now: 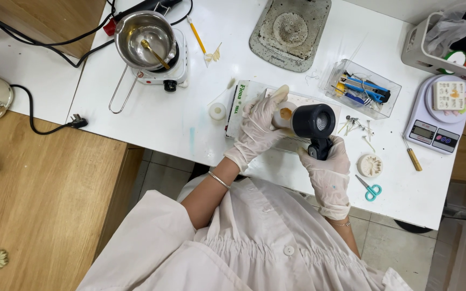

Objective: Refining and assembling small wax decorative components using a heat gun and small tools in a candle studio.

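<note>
2 gloved hands work together above the white table [152, 116], close to the person's body. The right hand [327, 167] is clenched round the handle of a black heat gun [314, 125], whose round mouth faces up toward the camera. The left hand [260, 121] grasps a small white piece with an amber patch [284, 113], pressed just beside the gun's barrel, probably so the warm air reaches it. Both sit over a flat box [238, 105] that lies on the table. A steel pot with a spoon [145, 39] rests on a small hotplate [171, 73] well apart, at the far left. Teal scissors [370, 188] lie near the right wrist, within easy reach.
</note>
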